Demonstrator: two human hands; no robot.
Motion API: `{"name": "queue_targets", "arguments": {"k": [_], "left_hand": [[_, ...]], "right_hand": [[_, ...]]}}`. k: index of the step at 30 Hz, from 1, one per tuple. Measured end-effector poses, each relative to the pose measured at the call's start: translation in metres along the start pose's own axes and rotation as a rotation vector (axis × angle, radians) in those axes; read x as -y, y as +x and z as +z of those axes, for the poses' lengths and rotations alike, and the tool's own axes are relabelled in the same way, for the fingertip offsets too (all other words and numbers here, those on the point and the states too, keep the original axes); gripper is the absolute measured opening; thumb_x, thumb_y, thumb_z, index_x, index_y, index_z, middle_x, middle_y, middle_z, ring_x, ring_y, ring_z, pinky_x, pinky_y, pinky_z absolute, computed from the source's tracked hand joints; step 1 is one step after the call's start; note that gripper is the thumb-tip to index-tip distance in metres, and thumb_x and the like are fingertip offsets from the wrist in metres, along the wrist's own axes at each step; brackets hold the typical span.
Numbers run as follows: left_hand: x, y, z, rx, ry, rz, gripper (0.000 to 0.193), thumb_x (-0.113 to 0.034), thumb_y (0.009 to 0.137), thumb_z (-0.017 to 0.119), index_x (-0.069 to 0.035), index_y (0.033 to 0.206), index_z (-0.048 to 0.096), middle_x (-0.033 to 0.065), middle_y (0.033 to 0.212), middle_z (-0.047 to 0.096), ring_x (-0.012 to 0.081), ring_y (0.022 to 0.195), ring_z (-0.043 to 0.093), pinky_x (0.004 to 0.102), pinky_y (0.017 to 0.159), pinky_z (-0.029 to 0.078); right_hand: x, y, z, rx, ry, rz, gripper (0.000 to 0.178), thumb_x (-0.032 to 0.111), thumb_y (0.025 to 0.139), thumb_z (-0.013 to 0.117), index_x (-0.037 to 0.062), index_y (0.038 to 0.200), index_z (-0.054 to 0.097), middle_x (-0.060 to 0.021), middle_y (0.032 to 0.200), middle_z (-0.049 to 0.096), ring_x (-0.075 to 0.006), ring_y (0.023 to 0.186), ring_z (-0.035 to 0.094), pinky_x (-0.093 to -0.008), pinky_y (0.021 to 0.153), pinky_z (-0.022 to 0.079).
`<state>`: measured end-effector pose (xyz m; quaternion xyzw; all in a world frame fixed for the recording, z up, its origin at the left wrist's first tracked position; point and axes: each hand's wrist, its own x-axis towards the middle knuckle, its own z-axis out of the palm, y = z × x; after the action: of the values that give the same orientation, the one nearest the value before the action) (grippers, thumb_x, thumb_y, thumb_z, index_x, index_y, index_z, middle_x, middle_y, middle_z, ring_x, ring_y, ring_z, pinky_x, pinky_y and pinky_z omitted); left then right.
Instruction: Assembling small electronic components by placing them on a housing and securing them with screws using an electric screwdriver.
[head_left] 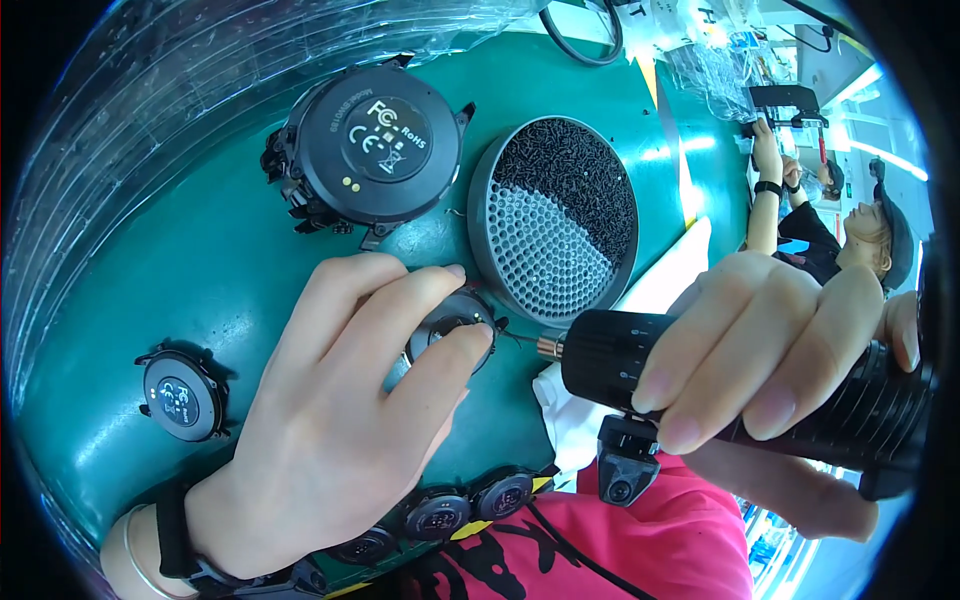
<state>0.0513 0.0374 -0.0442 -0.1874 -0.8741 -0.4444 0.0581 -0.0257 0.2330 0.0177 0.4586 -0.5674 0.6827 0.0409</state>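
I see my left hand (330,420) resting on the green surface (230,270), its thumb and forefinger closed on a small round black watch case (452,322) and pinning it flat. My right hand (770,350) is wrapped fully around a black electric screwdriver (700,385). The tool's long axis lies nearly level, running from the right toward the left, and its thin bit (522,342) points at the right edge of the case. The bit tip appears to be touching or just beside that edge; I cannot tell which. The case therefore lies directly left of the right hand, along the line of the tool, and under the left fingertips (470,345). The left hand is the nearer one, being in contact.

Just beyond the case stands a round grey tray (555,225) with a dimpled floor, partly filled with small black screws. A large round black unit (375,135) lies beyond and to the left. A further small watch case (182,395) lies well apart to the left, and several more (440,515) sit in a row at the near edge. Another person (840,215) works in the background to the right.
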Motion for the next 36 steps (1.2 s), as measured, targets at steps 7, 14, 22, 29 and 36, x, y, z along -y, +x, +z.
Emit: {"name": "queue_targets", "arguments": {"k": [7,14,22,29,36], "left_hand": [[-0.001,0.001,0.0,-0.031,-0.078,-0.022,0.03,-0.005,0.066,0.081,-0.008,0.094,0.071,0.0115,0.123,0.061,0.0343,0.103,0.056,0.0413,0.084,0.048],[0.003,0.002,0.002,-0.061,-0.161,0.035,0.019,-0.004,0.068,0.08,-0.008,0.084,0.07,0.0106,0.122,0.062,0.0335,0.102,0.056,0.0417,0.083,0.048],[0.0,0.003,0.001,0.008,-0.112,0.049,0.025,-0.003,0.066,0.079,-0.005,0.087,0.065,0.0134,0.123,0.061,0.0353,0.101,0.056,0.0429,0.084,0.048],[0.0,0.0,0.005,0.006,-0.002,0.143,0.034,-0.002,0.064,0.079,-0.002,0.092,0.06,0.0174,0.127,0.057,0.0378,0.105,0.055,0.0448,0.086,0.048],[-0.003,0.003,0.002,0.022,-0.028,0.063,0.043,0.0,0.064,0.08,-0.001,0.1,0.058,0.0181,0.128,0.055,0.0399,0.106,0.055,0.0456,0.087,0.048]], "right_hand": [[-0.004,-0.008,0.012,-0.241,0.1,-0.076,0.066,0.046,0.088,0.073,0.001,0.122,0.038,-0.0053,0.08,0.059,-0.0131,0.048,0.061,-0.0192,0.043,0.052],[-0.001,-0.014,0.018,-0.444,0.154,-0.132,0.061,0.042,0.088,0.074,0.0021,0.119,0.041,-0.0025,0.078,0.059,-0.0114,0.048,0.062,-0.0169,0.045,0.051],[0.01,-0.018,0.016,-0.417,0.157,-0.084,0.062,0.045,0.088,0.071,0.0027,0.121,0.041,-0.0033,0.078,0.059,-0.0124,0.049,0.061,-0.0191,0.045,0.051],[0.017,-0.018,0.009,-0.394,0.165,-0.044,0.063,0.048,0.089,0.069,0.0031,0.122,0.041,-0.0041,0.079,0.058,-0.0134,0.049,0.06,-0.0211,0.045,0.051],[-0.016,0.0,0.013,-0.369,0.154,-0.008,0.064,0.051,0.089,0.066,0.0036,0.124,0.041,-0.0048,0.079,0.057,-0.0144,0.049,0.059,-0.023,0.045,0.051]]}}
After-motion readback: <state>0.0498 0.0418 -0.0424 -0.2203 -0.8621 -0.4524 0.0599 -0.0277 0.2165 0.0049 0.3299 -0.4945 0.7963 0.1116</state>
